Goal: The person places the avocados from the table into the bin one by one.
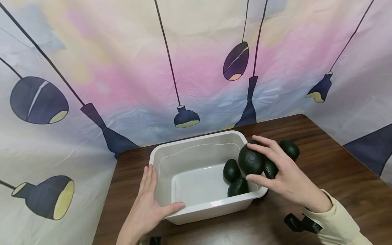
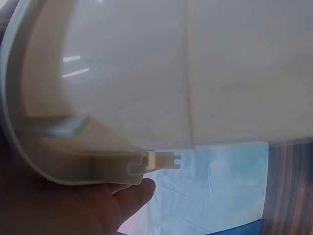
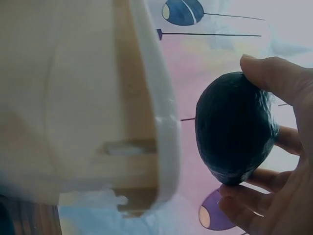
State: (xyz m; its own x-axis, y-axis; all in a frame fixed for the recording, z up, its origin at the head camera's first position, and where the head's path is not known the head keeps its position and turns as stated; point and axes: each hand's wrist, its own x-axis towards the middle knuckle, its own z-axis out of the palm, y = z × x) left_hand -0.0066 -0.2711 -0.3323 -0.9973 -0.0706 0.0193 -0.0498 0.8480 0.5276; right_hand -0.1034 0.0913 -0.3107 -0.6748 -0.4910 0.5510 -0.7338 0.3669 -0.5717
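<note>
My right hand [image 1: 283, 173] grips a dark green avocado [image 1: 250, 160] at the right rim of a white plastic bin [image 1: 211, 205]. In the right wrist view the thumb and fingers hold that avocado [image 3: 234, 127] from its two ends, beside the bin's wall [image 3: 167, 122]. Two avocados [image 1: 231, 170] lie inside the bin at its right end. My left hand [image 1: 145, 200] rests on the bin's left front corner, thumb over the front rim and fingers along the left side. Seen from the left wrist, the fingers [image 2: 137, 196] reach under the rim's outer edge.
Right of the bin, more avocados [image 1: 289, 150] lie on the dark wooden table [image 1: 321, 163], one partly hidden by my right hand. A cloth [image 1: 134, 68] printed with hanging lamps covers the wall behind. A black device [image 1: 301, 224] is strapped at my right wrist.
</note>
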